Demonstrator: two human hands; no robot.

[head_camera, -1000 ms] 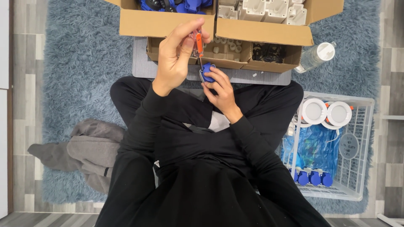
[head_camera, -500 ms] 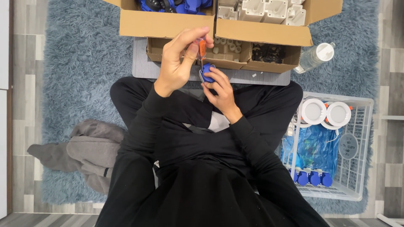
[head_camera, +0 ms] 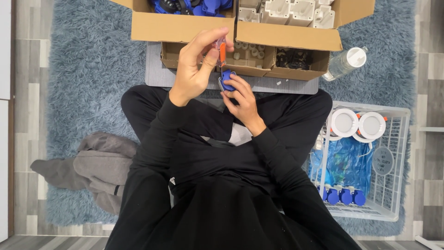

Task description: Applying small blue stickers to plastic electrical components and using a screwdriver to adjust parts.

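Above blue part [head_camera: 227, 81], left hand [head_camera: 196, 69] steady

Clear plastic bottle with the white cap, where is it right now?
Head view, upper right: the clear bottle lies on the blue rug, just right of the cardboard box and above the white wire basket.

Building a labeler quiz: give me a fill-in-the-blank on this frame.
1. The left hand pinches a small screwdriver with an ____ handle.
2. The right hand holds a small ____ plastic part.
3. The white basket sits on the person's ____ side.
4. The grey garment lies on a shaggy ____.

Missing words: orange; blue; right; rug
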